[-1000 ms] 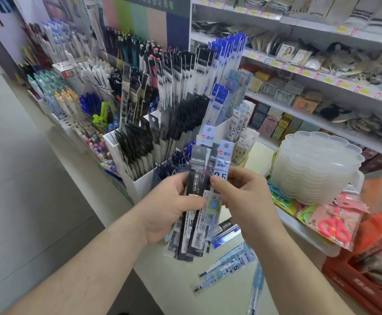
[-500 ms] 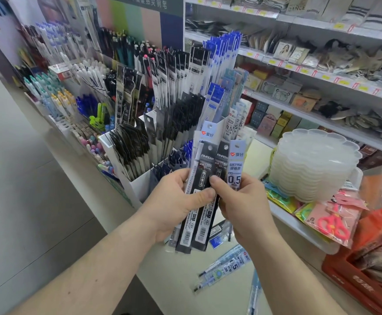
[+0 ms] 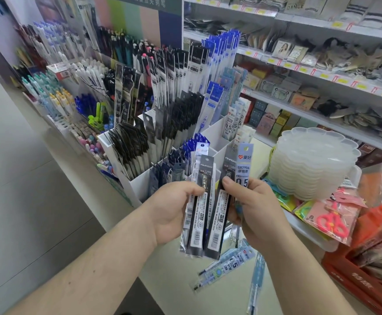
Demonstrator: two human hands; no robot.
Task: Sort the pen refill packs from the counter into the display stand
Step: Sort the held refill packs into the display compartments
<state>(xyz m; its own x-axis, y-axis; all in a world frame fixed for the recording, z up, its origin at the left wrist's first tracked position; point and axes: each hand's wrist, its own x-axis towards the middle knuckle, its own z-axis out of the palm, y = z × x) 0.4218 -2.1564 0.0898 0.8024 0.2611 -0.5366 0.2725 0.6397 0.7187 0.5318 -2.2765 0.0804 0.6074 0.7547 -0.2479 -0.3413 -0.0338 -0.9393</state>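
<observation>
1. Held upright over the near part of the counter [image 3: 231, 298], just in front of the display stand [image 3: 140, 185]: a fan of pen refill packs [image 3: 210, 212], split between two hands.
2. Gripped by the left hand [image 3: 174, 212], thumb curled across the front: a black pack [image 3: 200, 214] with a clear, blue-topped pack [image 3: 201, 153] partly hidden behind it.
3. Pinched by the right hand [image 3: 256, 212], thumb on the front and fingers wrapped behind: a second black pack [image 3: 219, 219] and a pale blue pack marked 0.5 [image 3: 244, 164] standing behind it, tilted slightly right.
4. Touching or nearly touching along their inner edges, the two black packs (exact contact hard to judge).
5. Lying flat on the counter below the hands, toward its near edge: two loose refill packs [image 3: 226, 269], slanted, plus another blue one [image 3: 257, 287] just to the right, pointing at the near edge.
6. Crowded into the white compartments of the display stand: upright black, white and blue refill packs, tallest at the back.
7. Stacked on the right edge of the counter, well apart from the hands: translucent scalloped trays [image 3: 312, 164].
8. Beside those trays, lower right: a packet with pink scissors [image 3: 331, 221] and an orange-red crate [image 3: 367, 280].
9. Behind, on the right: store shelves [image 3: 322, 71] of small goods with yellow price tags.
</observation>
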